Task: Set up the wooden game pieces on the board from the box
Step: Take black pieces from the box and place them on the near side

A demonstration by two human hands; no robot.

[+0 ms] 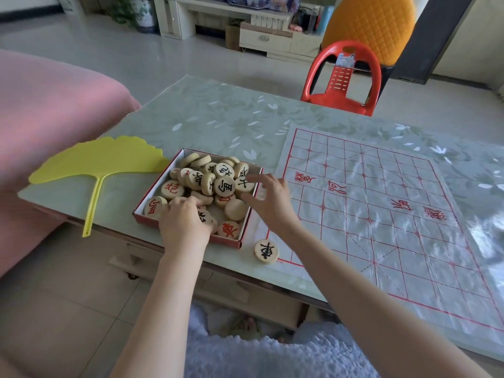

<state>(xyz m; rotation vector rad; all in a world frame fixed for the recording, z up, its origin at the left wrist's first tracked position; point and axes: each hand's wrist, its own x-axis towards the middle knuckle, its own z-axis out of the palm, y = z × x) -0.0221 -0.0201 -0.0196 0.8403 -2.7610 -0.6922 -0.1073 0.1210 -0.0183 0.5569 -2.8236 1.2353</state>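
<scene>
A shallow red-rimmed box [246,214] on the table's near left holds several round wooden pieces [224,186] with red or black characters. My left hand [185,222] is inside the box's front part, its fingers curled down over a black-marked piece [205,216]. Over the box's right rim hovers my right hand [272,199], blurred, fingers spread and nothing held, its fingertips by a black-marked piece [243,184]. The board [381,214], a clear plastic sheet with a red grid, lies to the right. One black-marked piece [266,251] sits on its near left corner.
A yellow leaf-shaped fan [98,165] lies left of the box, partly over the table edge. A pink sofa [49,126] stands at the left, a red plastic chair [343,77] behind the table. The table [218,115] has a floral glass top.
</scene>
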